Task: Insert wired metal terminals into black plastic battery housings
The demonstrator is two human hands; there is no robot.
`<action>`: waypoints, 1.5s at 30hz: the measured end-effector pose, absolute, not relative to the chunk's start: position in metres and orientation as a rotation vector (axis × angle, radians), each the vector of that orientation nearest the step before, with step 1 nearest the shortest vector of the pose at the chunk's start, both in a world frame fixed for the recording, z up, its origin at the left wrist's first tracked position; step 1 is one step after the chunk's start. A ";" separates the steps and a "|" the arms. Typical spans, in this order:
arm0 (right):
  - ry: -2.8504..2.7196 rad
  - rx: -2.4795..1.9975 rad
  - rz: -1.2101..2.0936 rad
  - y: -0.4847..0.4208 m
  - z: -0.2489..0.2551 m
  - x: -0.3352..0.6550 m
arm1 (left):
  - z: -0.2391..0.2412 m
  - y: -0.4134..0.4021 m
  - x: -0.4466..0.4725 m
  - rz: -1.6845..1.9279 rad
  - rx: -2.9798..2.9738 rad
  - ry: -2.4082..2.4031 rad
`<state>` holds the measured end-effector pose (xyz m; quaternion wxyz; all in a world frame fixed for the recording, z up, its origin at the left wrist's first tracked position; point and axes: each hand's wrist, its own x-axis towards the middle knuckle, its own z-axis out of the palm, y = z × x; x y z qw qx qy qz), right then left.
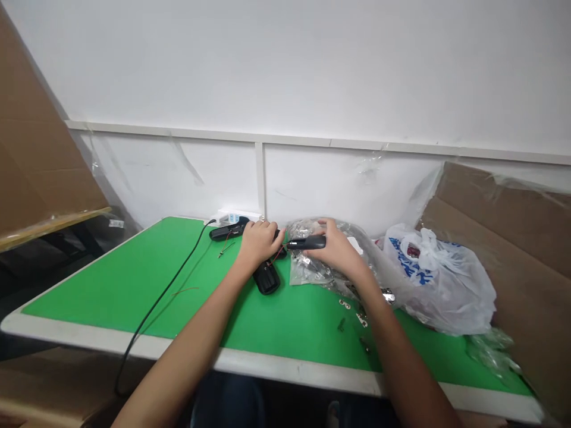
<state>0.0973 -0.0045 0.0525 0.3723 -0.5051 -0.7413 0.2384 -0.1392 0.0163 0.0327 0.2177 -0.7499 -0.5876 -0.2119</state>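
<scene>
My left hand [262, 241] is closed over a black plastic part, its fingers hiding most of it. Just below that hand lies a ribbed black plastic casing [267, 279] on the green table top. In my right hand [333, 249] is a slim black handle-like piece [310, 242], gripped between thumb and fingers and pointing left. A thin red wire [280, 254] runs between the parts near both hands. Another black casing [225, 230] with a red wire lies to the left of my left hand.
A clear plastic bag [307, 272] of metal pieces lies under and behind my right hand. A tied white bag [450, 285] stands to the right, beside cardboard [526, 249]. Small metal plates [361, 321] lie nearer. A black cable [167, 285] leads from the power strip [238, 217] over the table's edge.
</scene>
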 end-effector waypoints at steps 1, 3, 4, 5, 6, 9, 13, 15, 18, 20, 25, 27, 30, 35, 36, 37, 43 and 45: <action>-1.879 -1.269 0.559 -0.001 0.051 0.103 | 0.032 0.017 -0.137 -0.589 -2.080 -1.619; -1.845 -1.243 0.463 0.007 0.047 0.110 | 0.033 0.018 -0.134 -0.618 -2.084 -1.601; -1.838 -1.232 0.413 0.010 0.045 0.112 | 0.033 0.018 -0.133 -0.640 -2.085 -1.593; -1.845 -1.213 0.361 0.013 0.043 0.113 | 0.034 0.018 -0.132 -0.669 -2.085 -1.589; -1.863 -1.185 0.305 0.016 0.041 0.113 | 0.035 0.017 -0.132 -0.708 -2.090 -1.587; -1.948 -1.066 0.162 0.020 0.034 0.111 | 0.036 0.012 -0.130 -0.835 -2.206 -1.540; -2.008 -0.965 0.075 0.021 0.025 0.110 | 0.034 0.006 -0.131 -0.825 -2.504 -1.406; -1.994 -0.958 0.023 0.020 0.022 0.111 | 0.031 0.005 -0.132 -0.744 -2.573 -1.409; -1.965 -0.981 -0.067 0.017 0.021 0.115 | 0.028 0.006 -0.133 -0.623 -2.585 -1.463; -1.951 -0.981 -0.103 0.016 0.022 0.118 | 0.027 0.007 -0.133 -0.646 -2.563 -1.497; -1.803 -0.775 0.036 0.021 0.024 0.120 | 0.023 0.007 -0.126 -1.226 -2.537 -1.366; -1.766 -0.674 0.172 0.021 0.022 0.115 | 0.020 0.006 -0.120 -1.431 -2.571 -1.155; -1.801 -0.577 0.318 0.018 0.018 0.104 | 0.014 0.005 -0.114 -1.512 -2.592 -0.924; -1.913 -0.647 0.312 0.014 0.013 0.093 | 0.014 0.003 -0.114 -1.533 -2.502 -0.904; -1.921 -0.677 0.309 0.014 0.013 0.093 | 0.015 0.002 -0.115 -1.515 -2.514 -0.901; -1.927 -0.696 0.310 0.014 0.012 0.093 | 0.017 0.002 -0.116 -1.489 -2.540 -0.894; -2.081 -0.821 0.359 0.018 0.007 0.097 | 0.020 -0.001 -0.115 -1.326 -2.702 -0.845; -2.107 -0.856 0.340 0.019 0.006 0.099 | 0.020 -0.001 -0.117 -1.264 -2.729 -0.832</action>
